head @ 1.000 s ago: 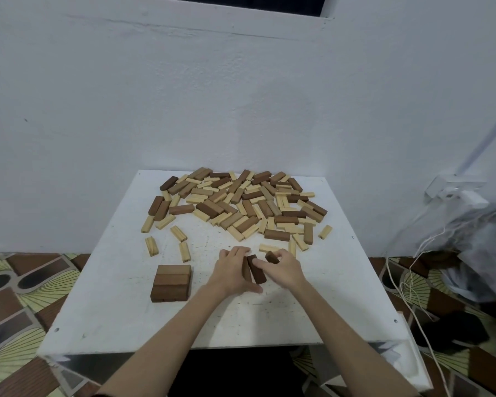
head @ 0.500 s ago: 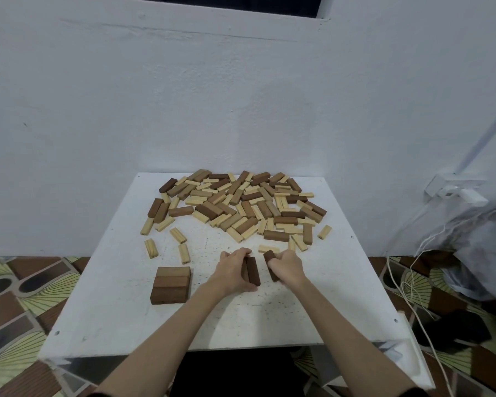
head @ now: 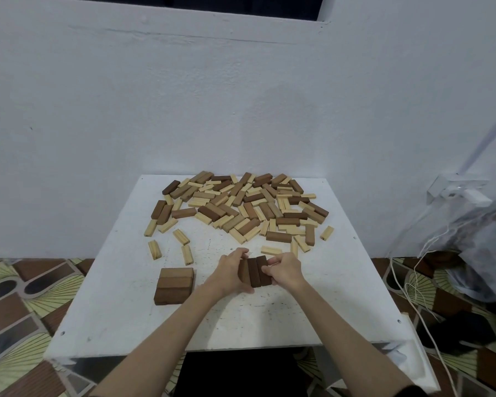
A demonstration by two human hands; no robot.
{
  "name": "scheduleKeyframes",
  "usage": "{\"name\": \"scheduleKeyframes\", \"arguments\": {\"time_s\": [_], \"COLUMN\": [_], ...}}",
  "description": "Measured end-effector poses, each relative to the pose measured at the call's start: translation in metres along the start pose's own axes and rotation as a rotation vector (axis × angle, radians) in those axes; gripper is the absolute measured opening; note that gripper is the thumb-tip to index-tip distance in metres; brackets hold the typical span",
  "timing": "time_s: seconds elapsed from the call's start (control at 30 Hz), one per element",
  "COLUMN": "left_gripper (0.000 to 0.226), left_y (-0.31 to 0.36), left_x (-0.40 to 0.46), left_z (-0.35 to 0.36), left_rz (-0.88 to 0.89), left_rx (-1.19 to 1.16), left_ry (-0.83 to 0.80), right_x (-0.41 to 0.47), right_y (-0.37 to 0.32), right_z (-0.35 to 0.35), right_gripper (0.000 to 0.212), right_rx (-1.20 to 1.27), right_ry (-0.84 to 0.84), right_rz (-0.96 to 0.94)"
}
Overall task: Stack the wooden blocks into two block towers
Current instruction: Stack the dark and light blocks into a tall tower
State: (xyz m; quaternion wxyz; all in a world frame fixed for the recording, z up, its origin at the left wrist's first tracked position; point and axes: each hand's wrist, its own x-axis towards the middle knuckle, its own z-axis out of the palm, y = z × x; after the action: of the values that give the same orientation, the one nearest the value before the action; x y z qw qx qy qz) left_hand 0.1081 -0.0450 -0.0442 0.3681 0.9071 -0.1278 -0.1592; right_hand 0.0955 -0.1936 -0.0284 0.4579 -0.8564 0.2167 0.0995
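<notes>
The scattered pile of rectangular wooden blocks [head: 241,207] mixed pale yellow-cream pieces with mid-brown and dark reddish-brown ones, and the three dark brown wooden blocks set side by side [head: 255,271] were the deepest brown, while the low square stack of brown wooden blocks [head: 174,285] showed a lighter tan top over darker brown. The square white tabletop [head: 327,296] was speckled with small dark flecks, and the plain wall [head: 241,96] behind was pale bluish white. The patterned floor tiles [head: 26,287] carried brown and grey bars beside cream fans lined in green.

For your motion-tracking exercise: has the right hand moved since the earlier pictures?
Yes. The right hand has closed leftward toward the finished three-block layer, pressing a dark block against two others held by the left hand.
</notes>
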Motion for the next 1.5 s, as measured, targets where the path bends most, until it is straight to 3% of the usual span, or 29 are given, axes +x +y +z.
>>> {"name": "scheduleKeyframes", "arguments": {"time_s": [0.4,0.6,0.83,1.0,1.17,1.27,1.5], "left_gripper": [0.094,0.094,0.098,0.103,0.103,0.104,0.099], "left_y": [-0.008,-0.009,-0.009,-0.01,-0.013,-0.01,-0.006], "left_x": [0.005,0.008,0.008,0.007,0.004,0.005,0.005], "left_z": [-0.002,-0.003,-0.002,-0.01,-0.012,-0.011,-0.009], "left_rz": [0.048,0.062,0.048,0.01,0.034,0.054,0.068], "left_rx": [-0.031,-0.036,-0.022,-0.02,0.039,0.053,0.121], "left_ry": [-0.025,-0.041,-0.019,-0.017,-0.008,-0.008,-0.007], "right_x": [0.002,0.003,0.01,0.008,0.002,0.003,0.001], "right_y": [0.0,0.0,0.005,0.004,0.005,0.008,0.01], "right_z": [0.001,0.0,-0.003,-0.021,-0.035,-0.032,-0.023], "right_gripper": [0.02,0.035,0.035,0.038,0.071,0.091,0.106], "right_rx": [-0.006,-0.019,-0.026,-0.121,-0.253,-0.34,-0.423], "right_ry": [-0.021,-0.041,-0.058,-0.06,-0.248,-0.262,-0.27], "right_rz": [-0.003,0.005,-0.002,-0.138,-0.261,-0.332,-0.438]}}
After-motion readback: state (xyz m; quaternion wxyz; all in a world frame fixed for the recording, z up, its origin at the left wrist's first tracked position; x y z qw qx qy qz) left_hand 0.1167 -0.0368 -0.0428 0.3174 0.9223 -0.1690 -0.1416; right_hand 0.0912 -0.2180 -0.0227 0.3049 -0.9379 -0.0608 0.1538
